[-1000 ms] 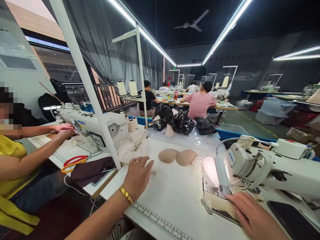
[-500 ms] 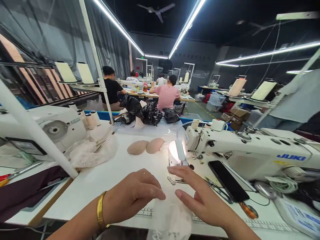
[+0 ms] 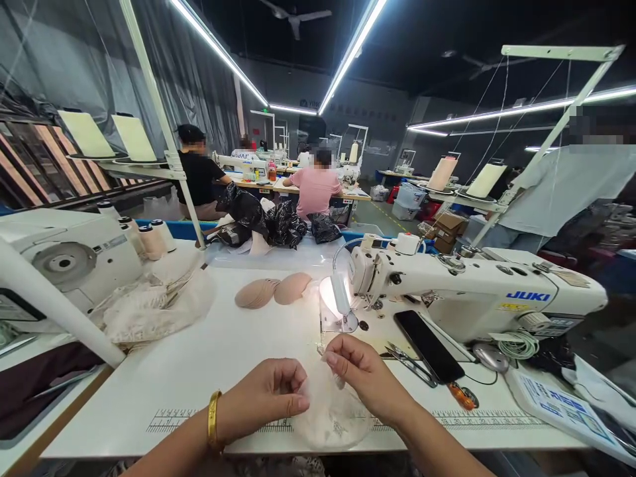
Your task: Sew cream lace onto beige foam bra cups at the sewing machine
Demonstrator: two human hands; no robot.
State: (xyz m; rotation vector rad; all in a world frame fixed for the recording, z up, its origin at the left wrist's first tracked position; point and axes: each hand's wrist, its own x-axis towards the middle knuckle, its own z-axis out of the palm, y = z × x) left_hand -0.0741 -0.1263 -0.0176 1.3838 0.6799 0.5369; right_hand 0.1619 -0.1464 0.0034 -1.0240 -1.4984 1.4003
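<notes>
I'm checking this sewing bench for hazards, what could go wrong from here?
The sheer fabric pinched by the left hand and right hand hangs past the table edge, so it might slip off. The scissors lie close to the right hand and could snag it. The phone lying by the sewing machine may get knocked.

This is a garment sewing workshop, a factory floor rather than a home. A white JUKI sewing machine (image 3: pixel 472 291) stands on a long white bench (image 3: pixel 209 358) with a ruler strip printed along its near edge. A second machine (image 3: pixel 64 258) sits at the left, with thread cones (image 3: pixel 154 238) beside it. Large thread spools (image 3: pixel 87 132) rest on raised stands. Foam cups (image 3: pixel 273 291) and a heap of pale fabric (image 3: pixel 149 311) lie on the bench. Farther back, seated workers (image 3: pixel 313 189) face more machines in rows. Long strip lights (image 3: pixel 348 53) run under a dark ceiling, and black bags (image 3: pixel 268 222) are piled between benches.
</notes>
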